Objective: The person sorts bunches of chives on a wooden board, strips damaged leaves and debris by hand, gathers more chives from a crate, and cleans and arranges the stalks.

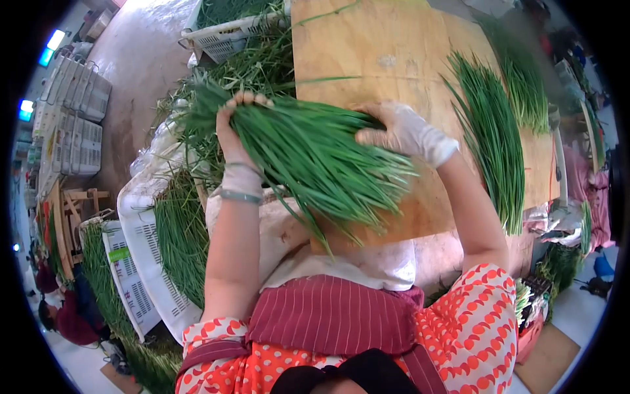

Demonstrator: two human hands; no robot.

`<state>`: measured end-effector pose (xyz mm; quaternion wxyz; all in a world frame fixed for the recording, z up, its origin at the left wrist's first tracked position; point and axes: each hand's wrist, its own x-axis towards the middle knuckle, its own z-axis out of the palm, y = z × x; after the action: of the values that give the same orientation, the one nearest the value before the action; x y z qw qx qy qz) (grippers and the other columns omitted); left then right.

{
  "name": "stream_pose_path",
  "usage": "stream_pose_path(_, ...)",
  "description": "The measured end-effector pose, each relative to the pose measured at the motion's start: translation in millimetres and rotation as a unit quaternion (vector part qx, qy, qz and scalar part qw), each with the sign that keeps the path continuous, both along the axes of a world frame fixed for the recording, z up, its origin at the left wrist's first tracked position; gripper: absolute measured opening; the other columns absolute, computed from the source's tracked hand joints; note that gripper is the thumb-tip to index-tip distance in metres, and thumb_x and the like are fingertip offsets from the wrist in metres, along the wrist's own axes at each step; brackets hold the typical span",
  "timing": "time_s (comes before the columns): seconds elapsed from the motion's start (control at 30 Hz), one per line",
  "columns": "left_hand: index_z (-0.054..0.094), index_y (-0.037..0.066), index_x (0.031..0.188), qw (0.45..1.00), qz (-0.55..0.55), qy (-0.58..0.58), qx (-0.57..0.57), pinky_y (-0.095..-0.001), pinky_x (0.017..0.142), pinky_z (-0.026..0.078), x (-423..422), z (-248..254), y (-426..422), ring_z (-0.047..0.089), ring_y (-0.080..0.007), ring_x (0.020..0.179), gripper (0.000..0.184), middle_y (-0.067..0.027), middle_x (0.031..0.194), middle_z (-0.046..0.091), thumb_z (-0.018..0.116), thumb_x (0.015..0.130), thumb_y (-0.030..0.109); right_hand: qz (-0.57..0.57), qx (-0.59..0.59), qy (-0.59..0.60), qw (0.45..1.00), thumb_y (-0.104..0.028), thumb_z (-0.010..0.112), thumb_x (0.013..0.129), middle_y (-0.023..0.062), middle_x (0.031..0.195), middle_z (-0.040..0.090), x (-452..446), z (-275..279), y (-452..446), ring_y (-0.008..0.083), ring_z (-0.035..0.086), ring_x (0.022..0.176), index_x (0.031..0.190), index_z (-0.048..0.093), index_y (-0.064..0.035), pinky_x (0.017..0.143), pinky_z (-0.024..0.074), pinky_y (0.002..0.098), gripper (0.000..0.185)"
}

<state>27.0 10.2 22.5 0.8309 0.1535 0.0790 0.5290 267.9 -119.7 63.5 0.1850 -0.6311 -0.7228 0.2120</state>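
Note:
A large bunch of long green stalks (315, 154) lies across the front of a wooden board (374, 49), its pale ends toward the right. Wrapped round the bunch near its leafy left end is my left hand (239, 128), in a whitish glove with a band at the wrist. My right hand (397, 131), gloved too, rests against the upper right side of the bunch with thumb and fingers apart. Farther right on the board lies another green bunch (489, 134), with a third bunch (522, 85) beyond it.
Loose greens (262, 62) are heaped left of the board, below a white crate (230, 36). White baskets (134, 276) of greens stand at the lower left. Stacked crates (82, 121) are at the far left. A person (72, 318) is at the lower left edge.

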Motion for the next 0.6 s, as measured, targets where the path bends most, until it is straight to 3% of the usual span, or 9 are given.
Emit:
stream_pose_path(0.03,0.049,0.007,0.084,1.0,-0.002,0.003,-0.004,-0.0379,0.081,0.045,9,7,5,0.051,-0.0225,0.081,0.012,-0.0059,0.081,0.052,0.049,0.082,0.019,-0.007,-0.024,0.074,0.997,-0.046,0.066,0.076,0.0206,0.111,0.059,-5,3,-16,0.0375,0.054,0.105,0.12,0.054,-0.0061,0.09,0.0434,0.0392,0.06)
stream_pose_path(0.17,0.05,0.006,0.088,0.988,-0.15,0.007,0.022,-0.0391,0.08,0.048,55,23,30,0.053,-0.0245,0.083,0.018,-0.0066,0.084,0.052,0.049,0.083,0.023,-0.12,-0.124,0.114,0.978,-0.045,0.073,0.07,0.0225,0.112,0.058,-21,9,-63,0.0394,0.053,0.107,0.124,0.048,-0.0028,0.091,0.0424,0.0399,0.073)
stream_pose_path(0.23,0.05,0.005,0.091,0.972,-0.221,-0.022,0.069,-0.0399,0.082,0.049,80,33,34,0.055,-0.026,0.088,0.021,-0.0067,0.088,0.054,0.05,0.083,0.025,-0.182,-0.07,0.256,0.947,-0.028,0.073,0.074,0.0198,0.107,0.061,-20,6,-78,0.0297,0.057,0.102,0.121,0.048,0.0025,0.089,0.0441,0.0355,0.061)
stream_pose_path(0.3,0.053,0.004,0.097,0.969,-0.229,0.057,0.079,-0.041,0.083,0.049,104,48,37,0.057,-0.0285,0.089,0.027,-0.0087,0.093,0.057,0.048,0.082,0.027,-0.248,-0.008,0.369,0.896,-0.008,0.07,0.078,0.0146,0.102,0.063,-19,12,-89,0.0182,0.058,0.095,0.116,0.049,0.0066,0.085,0.0457,0.0308,0.046)
stream_pose_path(0.4,0.053,0.005,0.115,0.9,-0.133,0.408,0.072,-0.0396,0.081,0.049,128,69,18,0.059,-0.027,0.089,0.042,-0.0122,0.104,0.061,0.052,0.085,0.036,-0.315,-0.047,0.324,0.891,-0.014,0.071,0.078,0.0166,0.102,0.063,-5,13,-90,0.0235,0.061,0.095,0.115,0.05,0.0057,0.084,0.0462,0.0328,0.047)
stream_pose_path(0.43,0.045,0.006,0.127,0.894,-0.13,0.403,0.15,-0.0387,0.083,0.048,129,56,25,0.059,-0.026,0.089,0.054,-0.0123,0.117,0.056,0.054,0.085,0.04,-0.333,-0.068,0.147,0.929,-0.027,0.071,0.077,0.0201,0.103,0.063,-3,11,-92,0.032,0.061,0.098,0.114,0.052,0.0041,0.084,0.0464,0.0372,0.052)
stream_pose_path(0.47,0.045,0.006,0.127,0.894,-0.129,0.4,0.157,-0.0387,0.083,0.048,121,46,37,0.059,-0.026,0.089,0.054,-0.0123,0.117,0.056,0.054,0.085,0.04,-0.335,-0.061,0.147,0.929,-0.027,0.071,0.077,0.0201,0.103,0.063,-2,9,-91,0.032,0.061,0.098,0.114,0.052,0.0041,0.084,0.0464,0.0372,0.052)
stream_pose_path(0.53,0.029,0.005,0.14,0.794,-0.14,0.563,0.185,-0.0383,0.09,0.044,90,54,27,0.055,-0.028,0.102,0.067,-0.014,0.132,0.045,0.054,0.086,0.037,-0.348,-0.09,0.097,0.928,-0.035,0.074,0.073,0.0239,0.109,0.06,2,4,-88,0.03,0.06,0.103,0.121,0.05,0.0073,0.086,0.0459,0.0336,0.068)
stream_pose_path(0.6,0.015,0.005,0.145,0.775,-0.041,0.605,0.181,-0.0378,0.096,0.039,63,44,21,0.047,-0.0299,0.116,0.076,-0.0156,0.14,0.035,0.053,0.087,0.035,-0.361,-0.074,0.096,0.925,-0.038,0.074,0.073,0.0237,0.109,0.06,0,2,-93,0.0314,0.06,0.103,0.122,0.051,0.0045,0.087,0.046,0.0349,0.069)
